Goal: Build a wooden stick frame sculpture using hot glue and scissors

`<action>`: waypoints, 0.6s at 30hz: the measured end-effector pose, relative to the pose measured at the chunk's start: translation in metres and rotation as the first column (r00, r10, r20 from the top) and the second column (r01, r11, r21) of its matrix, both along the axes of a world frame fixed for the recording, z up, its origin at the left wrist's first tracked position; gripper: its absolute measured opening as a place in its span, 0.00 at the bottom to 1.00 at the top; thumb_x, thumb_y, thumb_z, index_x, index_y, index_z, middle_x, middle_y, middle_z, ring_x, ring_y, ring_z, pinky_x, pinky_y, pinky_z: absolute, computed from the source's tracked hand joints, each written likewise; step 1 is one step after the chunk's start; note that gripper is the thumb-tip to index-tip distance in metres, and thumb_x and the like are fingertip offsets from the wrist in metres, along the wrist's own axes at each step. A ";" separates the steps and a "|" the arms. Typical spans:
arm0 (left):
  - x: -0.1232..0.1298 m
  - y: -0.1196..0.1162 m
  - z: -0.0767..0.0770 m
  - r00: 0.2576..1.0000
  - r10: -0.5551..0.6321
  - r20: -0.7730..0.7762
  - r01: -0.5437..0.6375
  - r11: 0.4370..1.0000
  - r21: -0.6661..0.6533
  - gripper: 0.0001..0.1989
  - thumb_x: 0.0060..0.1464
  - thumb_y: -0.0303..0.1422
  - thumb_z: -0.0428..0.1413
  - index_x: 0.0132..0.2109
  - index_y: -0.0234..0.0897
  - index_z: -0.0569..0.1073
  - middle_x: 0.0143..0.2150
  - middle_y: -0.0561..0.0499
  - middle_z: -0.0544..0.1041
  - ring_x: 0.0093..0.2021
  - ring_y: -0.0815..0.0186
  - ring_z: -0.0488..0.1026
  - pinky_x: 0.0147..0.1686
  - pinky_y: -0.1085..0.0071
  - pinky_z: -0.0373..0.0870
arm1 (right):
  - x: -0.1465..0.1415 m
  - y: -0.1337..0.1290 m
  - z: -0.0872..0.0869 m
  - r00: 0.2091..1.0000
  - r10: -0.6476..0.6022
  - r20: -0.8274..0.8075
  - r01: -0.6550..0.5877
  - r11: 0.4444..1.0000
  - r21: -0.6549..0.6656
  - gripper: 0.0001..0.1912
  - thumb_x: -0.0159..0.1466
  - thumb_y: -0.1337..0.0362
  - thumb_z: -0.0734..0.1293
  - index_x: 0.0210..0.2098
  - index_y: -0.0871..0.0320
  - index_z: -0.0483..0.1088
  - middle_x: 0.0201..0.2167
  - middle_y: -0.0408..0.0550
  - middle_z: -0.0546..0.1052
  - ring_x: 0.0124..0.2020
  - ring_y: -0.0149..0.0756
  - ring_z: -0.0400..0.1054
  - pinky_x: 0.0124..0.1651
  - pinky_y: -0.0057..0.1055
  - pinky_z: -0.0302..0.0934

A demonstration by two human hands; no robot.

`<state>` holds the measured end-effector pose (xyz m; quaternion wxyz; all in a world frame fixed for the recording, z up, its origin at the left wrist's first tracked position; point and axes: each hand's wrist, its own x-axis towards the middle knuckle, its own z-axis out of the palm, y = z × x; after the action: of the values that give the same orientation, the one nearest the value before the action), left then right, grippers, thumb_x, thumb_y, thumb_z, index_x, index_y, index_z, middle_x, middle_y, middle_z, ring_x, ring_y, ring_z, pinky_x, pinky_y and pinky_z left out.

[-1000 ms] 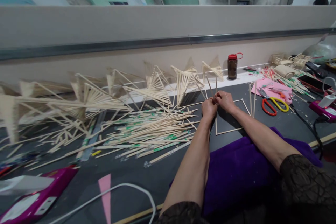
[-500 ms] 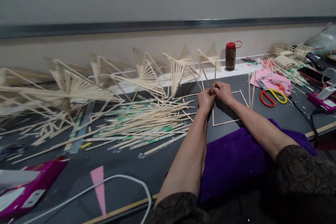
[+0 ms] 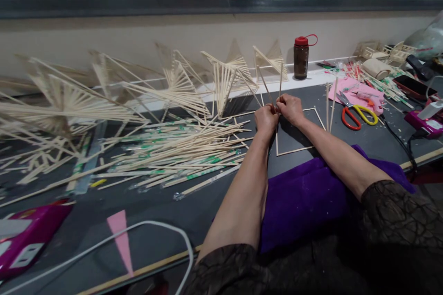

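Note:
My left hand (image 3: pixel 266 119) and my right hand (image 3: pixel 290 108) meet over the table, fingers pinched together around thin wooden sticks (image 3: pixel 266 84) that rise from between them. Where the fingertips come together, the joint of the sticks is hidden. Under and beside my hands lies a square frame (image 3: pixel 294 151) of the same sticks, flat on the grey tabletop. To the left spreads a heap of loose wooden sticks (image 3: pixel 194 153), some with green and white wrappers. Right of my right forearm, two sticks (image 3: pixel 330 108) stand nearly upright.
Twisted stick structures (image 3: pixel 187 94) line the wall, beside a brown bottle (image 3: pixel 301 60) with a red cap. Scissors (image 3: pixel 360 115) with red and yellow handles lie at right near pink paper (image 3: pixel 367 94). A purple cloth (image 3: pixel 304 203) covers the near edge; a white cable (image 3: pixel 152 223) loops at front left.
The view has tilted down, so things sit higher in the picture and a little further left. My hands keep their pinch on the sticks at nearly the same place over the frame.

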<state>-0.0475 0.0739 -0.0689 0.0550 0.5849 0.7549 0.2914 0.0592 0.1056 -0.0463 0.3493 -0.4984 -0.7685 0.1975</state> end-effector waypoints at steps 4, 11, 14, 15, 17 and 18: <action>-0.003 0.001 -0.001 1.000 -0.018 0.017 0.018 1.000 0.006 0.07 0.50 0.28 0.55 0.36 0.36 0.79 0.37 0.44 0.83 0.42 0.57 0.78 0.42 0.68 0.68 | -0.001 -0.002 0.000 1.000 0.003 -0.007 -0.003 1.000 -0.004 0.11 0.62 0.71 0.62 0.39 0.62 0.77 0.37 0.49 0.80 0.40 0.34 0.72 0.48 0.28 0.61; -0.015 0.000 -0.003 0.987 -0.121 0.108 0.119 0.993 0.018 0.11 0.46 0.27 0.55 0.36 0.35 0.80 0.40 0.44 0.83 0.41 0.58 0.79 0.43 0.69 0.69 | -0.002 -0.003 -0.003 1.000 0.013 -0.009 -0.013 1.000 -0.007 0.12 0.64 0.70 0.61 0.41 0.62 0.76 0.37 0.48 0.80 0.39 0.33 0.71 0.45 0.26 0.60; -0.020 0.001 -0.004 0.975 -0.150 0.161 0.147 0.989 0.032 0.13 0.47 0.27 0.54 0.39 0.35 0.81 0.41 0.45 0.83 0.42 0.59 0.79 0.43 0.69 0.69 | 0.000 -0.004 -0.004 1.000 0.014 -0.004 -0.014 1.000 -0.011 0.13 0.64 0.68 0.61 0.41 0.60 0.76 0.38 0.47 0.80 0.39 0.33 0.70 0.45 0.26 0.59; -0.021 0.001 -0.005 0.972 -0.152 0.177 0.149 0.988 0.035 0.14 0.47 0.27 0.53 0.40 0.35 0.81 0.41 0.45 0.83 0.42 0.59 0.79 0.43 0.69 0.70 | 0.000 -0.004 -0.004 1.000 0.014 -0.001 -0.015 1.000 -0.012 0.13 0.64 0.68 0.61 0.42 0.59 0.76 0.38 0.46 0.80 0.40 0.33 0.70 0.45 0.27 0.60; -0.023 0.003 -0.007 0.967 -0.148 0.208 0.143 0.989 0.038 0.15 0.47 0.27 0.53 0.41 0.35 0.81 0.41 0.45 0.83 0.42 0.59 0.79 0.43 0.69 0.70 | 0.000 -0.004 -0.005 1.000 0.014 0.006 -0.014 1.000 -0.015 0.12 0.64 0.67 0.61 0.41 0.58 0.77 0.39 0.45 0.80 0.41 0.34 0.71 0.45 0.27 0.60; -0.023 0.003 -0.008 0.965 -0.141 0.222 0.136 0.990 0.038 0.16 0.47 0.27 0.52 0.41 0.35 0.81 0.41 0.45 0.83 0.42 0.59 0.79 0.43 0.68 0.71 | 0.000 -0.004 -0.005 1.000 0.012 0.009 -0.011 1.000 -0.018 0.12 0.64 0.66 0.62 0.42 0.57 0.77 0.40 0.45 0.80 0.42 0.34 0.71 0.45 0.28 0.60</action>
<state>-0.0709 0.0774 -0.0767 0.1537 0.6004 0.6978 0.3592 0.0596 0.1012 -0.0517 0.3402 -0.4980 -0.7711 0.2042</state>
